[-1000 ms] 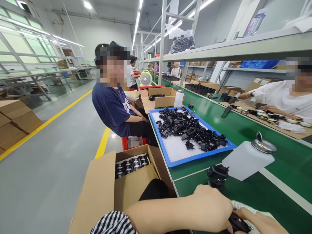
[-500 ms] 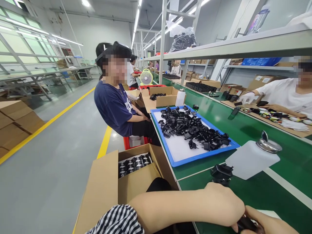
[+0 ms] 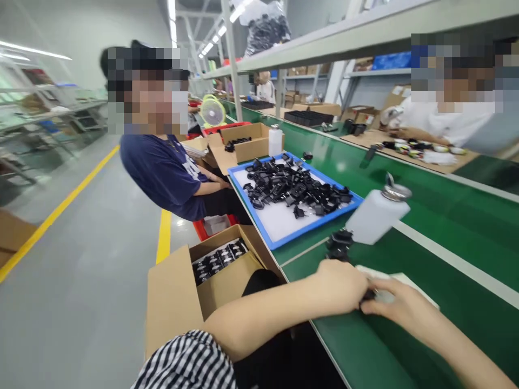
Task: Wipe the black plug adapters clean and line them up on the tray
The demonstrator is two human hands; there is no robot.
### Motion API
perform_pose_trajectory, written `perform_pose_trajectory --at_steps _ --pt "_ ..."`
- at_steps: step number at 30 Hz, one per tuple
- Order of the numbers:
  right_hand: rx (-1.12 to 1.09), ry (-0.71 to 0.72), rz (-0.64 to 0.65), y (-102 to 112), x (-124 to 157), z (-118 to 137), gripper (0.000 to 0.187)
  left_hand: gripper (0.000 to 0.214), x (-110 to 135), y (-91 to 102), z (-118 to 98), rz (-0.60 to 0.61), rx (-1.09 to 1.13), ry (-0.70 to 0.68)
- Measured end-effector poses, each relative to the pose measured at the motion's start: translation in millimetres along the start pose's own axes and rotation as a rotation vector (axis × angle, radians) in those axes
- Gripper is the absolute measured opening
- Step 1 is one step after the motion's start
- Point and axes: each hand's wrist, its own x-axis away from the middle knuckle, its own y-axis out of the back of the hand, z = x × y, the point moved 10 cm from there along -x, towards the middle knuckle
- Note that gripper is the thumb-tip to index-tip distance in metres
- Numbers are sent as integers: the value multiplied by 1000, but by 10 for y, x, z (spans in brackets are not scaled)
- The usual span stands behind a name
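My left hand (image 3: 343, 286) reaches across the green bench top with its fingers curled around a small black plastic piece (image 3: 368, 295). My right hand (image 3: 391, 296) meets it there, thumb and fingers pinching the same piece from the other side. Most of the piece is hidden by the hands, so its exact kind cannot be told. A white pad (image 3: 413, 286) lies partly under the right hand. Just beyond my left hand are a few black plug adapters (image 3: 339, 243), beside a white pump bottle (image 3: 377, 216).
A blue-rimmed tray (image 3: 279, 243) holds a heap of black plugs (image 3: 295, 186). An open carton (image 3: 172, 302) with packed black items stands below the bench edge at left. A co-worker in a navy shirt (image 3: 162, 173) sits beyond it; another person (image 3: 441, 116) works across the bench.
The view has swung right and down, bringing more of both hands and the white pad into sight. Both hands stay together on the black piece.
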Motion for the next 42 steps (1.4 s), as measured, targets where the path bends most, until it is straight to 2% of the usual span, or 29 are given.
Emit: perform_pose_trajectory --at_steps 4,8,11,14,16,19,21,23,26,31,34,38,40,42 --pt "-85 -66 -92 50 61 -65 28 27 95 -98 53 -28 -96 -12" --pt "-193 -55 -171 -20 132 -70 32 35 231 -123 180 -309 26 -63" --pt "-260 -55 -261 -12 137 -76 31 53 314 -125 440 -539 157 26" --pt "-408 -38 -243 -36 50 -94 38 69 284 -107 684 -672 308 105" --pt "-513 -7 -266 12 -38 -109 46 82 168 -95 764 -661 373 94" --pt "-680 -6 -504 214 -155 -232 47 103 -59 -75 769 -545 420 -1" --pt "-756 -49 -584 217 -272 -315 47 108 -165 -54 733 -469 432 -81" --pt "-773 -82 -556 132 -421 -337 47 104 -206 -14 713 -447 421 -127" --pt "-743 -89 -519 79 -539 -343 42 88 -195 55 726 -474 333 -124" --pt "-587 -159 -471 162 -494 -418 24 59 -208 98 701 -388 221 -157" --pt "-512 -206 -378 163 -460 -432 15 55 -236 111 714 -314 274 -157" --pt "-523 -231 -252 175 -423 -376 10 70 -198 106 748 -300 351 -140" --pt "-488 -172 -263 308 -417 -259 8 89 -166 37 707 -256 385 -182" --pt "-329 -63 -330 511 -424 -64 6 107 -153 -29 677 -231 440 -200"
